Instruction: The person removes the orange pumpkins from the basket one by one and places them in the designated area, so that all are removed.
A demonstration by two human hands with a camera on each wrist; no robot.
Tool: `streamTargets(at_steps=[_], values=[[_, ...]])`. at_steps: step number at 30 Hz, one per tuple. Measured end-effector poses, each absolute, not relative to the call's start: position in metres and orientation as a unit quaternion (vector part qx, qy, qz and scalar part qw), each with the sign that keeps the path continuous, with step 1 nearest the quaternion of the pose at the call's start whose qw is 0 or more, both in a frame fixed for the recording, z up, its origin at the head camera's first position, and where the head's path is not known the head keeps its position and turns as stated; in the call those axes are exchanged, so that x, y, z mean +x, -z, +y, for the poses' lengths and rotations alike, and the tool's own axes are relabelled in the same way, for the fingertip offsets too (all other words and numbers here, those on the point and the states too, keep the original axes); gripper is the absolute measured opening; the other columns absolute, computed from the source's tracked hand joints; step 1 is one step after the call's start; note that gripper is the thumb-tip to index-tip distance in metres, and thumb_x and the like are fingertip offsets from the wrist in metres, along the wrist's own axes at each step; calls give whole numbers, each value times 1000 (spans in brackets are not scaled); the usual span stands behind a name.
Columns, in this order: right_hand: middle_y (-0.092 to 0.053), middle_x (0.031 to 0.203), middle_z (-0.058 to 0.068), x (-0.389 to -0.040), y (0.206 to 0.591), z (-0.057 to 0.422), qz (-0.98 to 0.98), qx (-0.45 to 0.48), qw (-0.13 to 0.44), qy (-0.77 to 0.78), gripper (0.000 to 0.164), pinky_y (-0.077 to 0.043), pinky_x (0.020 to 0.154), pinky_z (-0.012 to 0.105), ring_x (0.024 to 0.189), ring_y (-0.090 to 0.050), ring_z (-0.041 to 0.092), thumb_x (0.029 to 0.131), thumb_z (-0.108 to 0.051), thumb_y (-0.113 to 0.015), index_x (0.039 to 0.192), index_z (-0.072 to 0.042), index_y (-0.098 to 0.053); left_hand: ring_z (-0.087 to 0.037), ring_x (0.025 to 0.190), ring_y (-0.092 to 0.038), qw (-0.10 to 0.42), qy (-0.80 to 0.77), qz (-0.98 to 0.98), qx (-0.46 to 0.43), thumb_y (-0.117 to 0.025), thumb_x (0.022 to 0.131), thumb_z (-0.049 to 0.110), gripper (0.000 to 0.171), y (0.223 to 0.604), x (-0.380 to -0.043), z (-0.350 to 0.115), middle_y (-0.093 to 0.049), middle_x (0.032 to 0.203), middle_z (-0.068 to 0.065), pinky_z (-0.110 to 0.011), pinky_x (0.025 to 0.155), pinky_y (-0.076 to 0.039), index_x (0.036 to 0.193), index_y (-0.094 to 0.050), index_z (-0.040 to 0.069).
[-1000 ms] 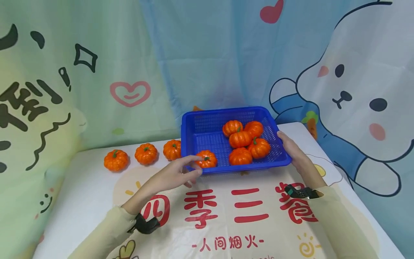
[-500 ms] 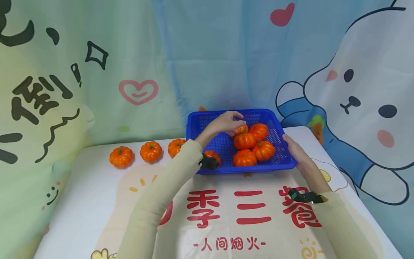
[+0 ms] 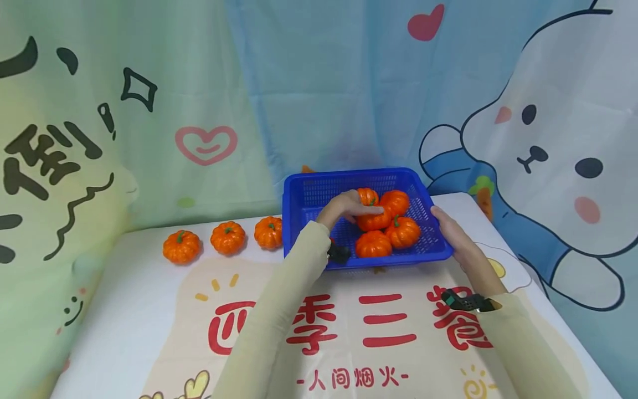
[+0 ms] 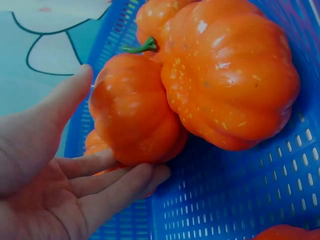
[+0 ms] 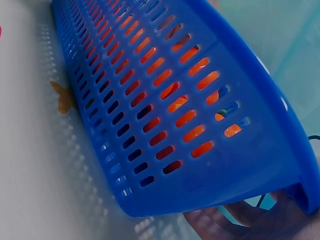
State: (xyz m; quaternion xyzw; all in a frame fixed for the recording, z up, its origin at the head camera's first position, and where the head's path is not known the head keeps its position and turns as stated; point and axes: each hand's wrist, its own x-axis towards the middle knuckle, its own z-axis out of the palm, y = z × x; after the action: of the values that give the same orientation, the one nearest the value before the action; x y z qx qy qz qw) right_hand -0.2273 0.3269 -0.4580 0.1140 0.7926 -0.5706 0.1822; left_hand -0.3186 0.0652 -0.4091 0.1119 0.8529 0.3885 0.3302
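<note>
Inside a blue plastic basket (image 3: 319, 185) lies a cluster of small orange pumpkins with green stems. My left hand (image 3: 350, 204) reaches into it beside the middle pumpkin (image 3: 375, 220). In the left wrist view, the fairly straight fingers (image 4: 115, 192) touch the underside of a pumpkin (image 4: 132, 110), while the thumb stands off to its side. A larger-looking pumpkin (image 4: 232, 75) sits against that one. My right hand (image 3: 452, 233) grips the basket's right side; the right wrist view shows its curled fingers (image 5: 215, 222) at the rim. My left wrist mostly covers another pumpkin at the basket's front left.
Left of the basket, three pumpkins stand in a row on the table: one at the far left (image 3: 181, 247), a middle one (image 3: 227, 238) and one near the basket (image 3: 268, 232). A printed curtain (image 3: 319, 111) hangs close behind the table.
My left hand has moved from the front-left pumpkin rightward over the basket, then down to the clustered pumpkins. The right hand keeps its hold on the basket, and the camera view shifts slightly.
</note>
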Motion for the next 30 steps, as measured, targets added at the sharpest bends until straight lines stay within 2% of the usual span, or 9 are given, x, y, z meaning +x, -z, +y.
streamTargets(at_steps=[3, 10, 15, 17, 20, 22, 24, 27, 30], values=[[-4, 164, 18, -228, 458, 326, 798, 117, 183, 562, 78, -10, 117, 66, 147, -12, 43, 96, -69, -16, 154, -26, 14, -27, 119, -58, 325, -363, 864, 122, -68, 87, 46, 71, 409, -319, 67, -47, 137, -16, -39, 99, -52, 133, -44, -3], [-4, 163, 19, -229, 460, 326, 794, 100, 173, 574, 76, -9, 118, 64, 147, -13, 43, 98, -64, -16, 155, -23, 14, -26, 111, -62, 319, -353, 872, 116, -71, 85, 46, 66, 414, -319, 68, -54, 127, -15, -37, 96, -54, 124, -48, -3], [-3, 164, 18, -229, 460, 326, 796, 100, 174, 571, 74, -10, 118, 64, 148, -12, 43, 99, -64, -16, 154, -24, 14, -28, 109, -64, 316, -376, 864, 108, -74, 84, 42, 67, 413, -317, 68, -53, 129, -17, -39, 94, -55, 126, -47, -4], [-2, 164, 17, -229, 459, 326, 799, 101, 174, 567, 74, -10, 118, 64, 148, -11, 43, 98, -64, -16, 154, -25, 13, -27, 103, -65, 312, -385, 862, 107, -74, 83, 41, 61, 412, -316, 67, -56, 123, -15, -40, 94, -55, 119, -51, -3], [-2, 164, 17, -230, 459, 325, 802, 100, 174, 563, 74, -12, 118, 64, 148, -10, 44, 98, -64, -16, 154, -26, 13, -19, 84, -66, 307, -389, 861, 111, -75, 83, 40, 43, 410, -315, 65, -60, 98, -6, -40, 93, -56, 94, -54, 3], [-3, 164, 18, -230, 459, 324, 803, 104, 176, 560, 74, -13, 117, 65, 148, -11, 44, 98, -64, -16, 154, -26, 13, -11, 67, -55, 310, -384, 861, 123, -74, 84, 40, 42, 409, -314, 62, -49, 75, 2, -36, 91, -57, 76, -47, 9], [-4, 164, 18, -229, 460, 324, 803, 107, 178, 559, 74, -13, 117, 65, 148, -12, 43, 98, -64, -16, 154, -26, 13, -8, 58, -43, 314, -381, 858, 143, -74, 84, 40, 49, 407, -314, 60, -34, 64, 6, -33, 88, -57, 67, -36, 14], [-6, 163, 19, -228, 460, 325, 802, 106, 175, 562, 74, -13, 117, 65, 147, -14, 44, 98, -64, -16, 155, -25, 12, -8, 55, -28, 316, -380, 851, 179, -72, 85, 40, 56, 402, -313, 57, -18, 64, 7, -29, 75, -54, 68, -25, 16], [-6, 163, 19, -228, 460, 327, 797, 102, 172, 570, 75, -11, 118, 65, 147, -13, 44, 98, -65, -16, 155, -25, 12, -7, 55, -25, 313, -386, 840, 216, -72, 86, 39, 56, 395, -311, 56, -15, 66, 7, -25, 62, -46, 71, -23, 16]])
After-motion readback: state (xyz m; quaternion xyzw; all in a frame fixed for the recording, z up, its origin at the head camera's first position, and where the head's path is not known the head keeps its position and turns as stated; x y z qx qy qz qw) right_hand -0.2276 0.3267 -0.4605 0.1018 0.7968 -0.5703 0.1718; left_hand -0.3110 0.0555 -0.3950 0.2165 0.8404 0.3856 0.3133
